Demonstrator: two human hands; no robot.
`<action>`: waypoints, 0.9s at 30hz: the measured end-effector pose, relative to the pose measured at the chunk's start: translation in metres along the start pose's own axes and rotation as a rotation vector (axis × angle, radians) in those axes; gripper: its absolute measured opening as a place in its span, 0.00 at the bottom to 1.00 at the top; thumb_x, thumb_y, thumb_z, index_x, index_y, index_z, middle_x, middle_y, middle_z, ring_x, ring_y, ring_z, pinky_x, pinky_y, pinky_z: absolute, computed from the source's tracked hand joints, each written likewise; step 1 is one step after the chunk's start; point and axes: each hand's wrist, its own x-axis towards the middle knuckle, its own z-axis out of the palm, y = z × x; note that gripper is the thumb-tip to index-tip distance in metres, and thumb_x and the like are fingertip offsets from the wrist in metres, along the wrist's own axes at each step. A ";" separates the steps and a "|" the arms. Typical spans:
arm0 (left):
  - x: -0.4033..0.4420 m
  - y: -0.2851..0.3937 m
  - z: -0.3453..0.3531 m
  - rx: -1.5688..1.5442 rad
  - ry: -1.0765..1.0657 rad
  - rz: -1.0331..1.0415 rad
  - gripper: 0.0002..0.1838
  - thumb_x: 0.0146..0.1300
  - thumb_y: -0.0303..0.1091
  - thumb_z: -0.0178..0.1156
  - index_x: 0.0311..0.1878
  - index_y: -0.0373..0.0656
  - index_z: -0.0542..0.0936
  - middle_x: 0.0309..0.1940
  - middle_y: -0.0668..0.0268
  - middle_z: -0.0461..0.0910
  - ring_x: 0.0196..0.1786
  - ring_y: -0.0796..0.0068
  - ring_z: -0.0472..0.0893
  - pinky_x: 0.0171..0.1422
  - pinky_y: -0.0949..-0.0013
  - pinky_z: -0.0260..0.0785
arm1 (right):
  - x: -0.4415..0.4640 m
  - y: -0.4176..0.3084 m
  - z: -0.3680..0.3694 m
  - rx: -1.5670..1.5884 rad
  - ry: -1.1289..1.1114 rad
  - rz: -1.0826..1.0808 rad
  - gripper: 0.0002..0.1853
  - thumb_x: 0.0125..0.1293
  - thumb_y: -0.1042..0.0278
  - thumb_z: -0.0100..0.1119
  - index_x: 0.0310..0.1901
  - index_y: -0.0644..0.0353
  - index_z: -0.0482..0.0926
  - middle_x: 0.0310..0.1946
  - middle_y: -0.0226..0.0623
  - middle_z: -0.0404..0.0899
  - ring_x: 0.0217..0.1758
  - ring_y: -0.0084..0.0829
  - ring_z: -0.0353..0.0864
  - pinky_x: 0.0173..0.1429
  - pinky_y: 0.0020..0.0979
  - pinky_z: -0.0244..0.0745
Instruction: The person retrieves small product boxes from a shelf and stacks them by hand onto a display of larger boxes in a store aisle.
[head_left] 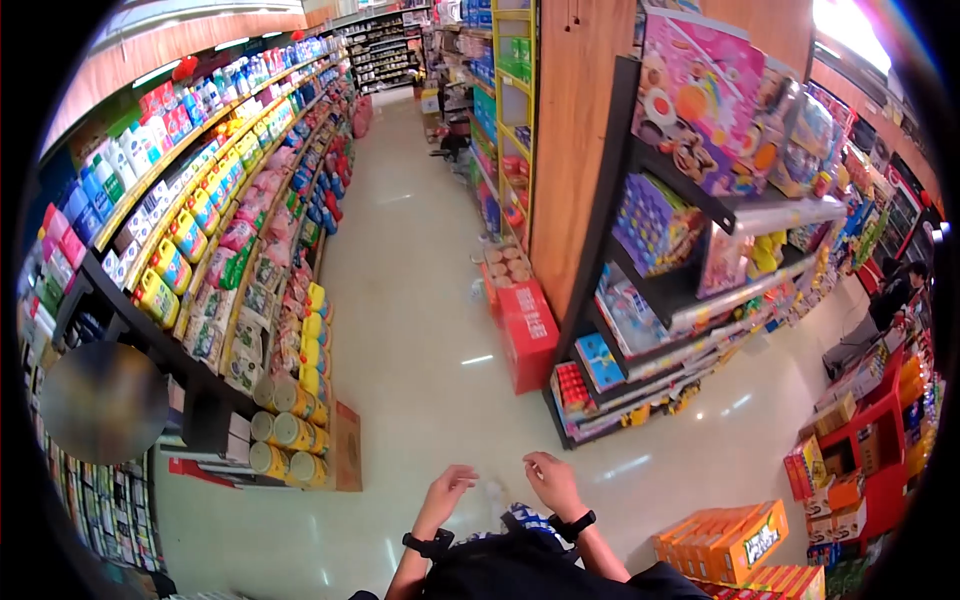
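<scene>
My left hand point(450, 492) is raised in front of my body, palm side in, with loosely bent fingers and nothing in it. Across a small gap, my right hand point(552, 482) hovers at about the same height, its fingers also loosely bent and holding nothing. Both wrists carry a black band. A blue-and-white patterned piece point(528, 518) shows between my forearms, against my dark clothing; what it is I cannot tell. Neither hand touches any goods, and the shop floor point(400, 400) lies beneath them.
Long shelves of yellow bottles point(170, 265) and packets line the left. Yellow tins point(295, 430) stand at that shelf's near end. A red carton point(525, 335) sits by the wooden pillar, beside a toy shelf point(690, 190). Orange boxes point(735, 535) are stacked at lower right.
</scene>
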 end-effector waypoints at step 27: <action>0.466 0.144 -0.288 -0.033 0.032 0.175 0.14 0.81 0.26 0.56 0.65 0.37 0.80 0.56 0.61 0.90 0.56 0.70 0.88 0.63 0.66 0.78 | 0.597 -0.084 0.103 -0.182 -0.054 -0.142 0.12 0.77 0.64 0.60 0.53 0.60 0.85 0.47 0.47 0.88 0.51 0.52 0.87 0.54 0.46 0.83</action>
